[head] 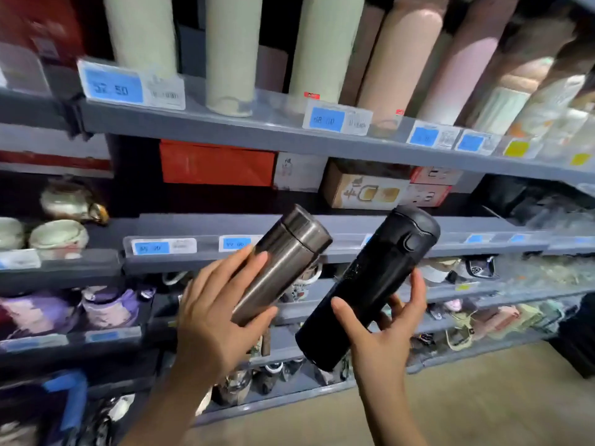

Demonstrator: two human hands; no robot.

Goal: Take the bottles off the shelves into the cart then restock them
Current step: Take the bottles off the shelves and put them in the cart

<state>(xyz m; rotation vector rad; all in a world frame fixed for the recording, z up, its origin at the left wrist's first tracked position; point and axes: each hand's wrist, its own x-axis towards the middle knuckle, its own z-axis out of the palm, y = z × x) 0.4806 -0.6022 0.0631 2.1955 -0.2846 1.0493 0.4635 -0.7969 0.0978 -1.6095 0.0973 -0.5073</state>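
Two bottles held up, both tilted, just in front of the middle shelf [322, 226]. Left hand [212, 317] wrapped round the silver bottle [283, 262] near its bottom. Right hand [386, 329] with fingers curled under the black bottle [370, 284]. Could slip from such low grips, or bump together and fall. No cart in view.

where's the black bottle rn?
Head view, right of centre: the black bottle is tilted in the right hand, beside the steel bottle held by the left hand.
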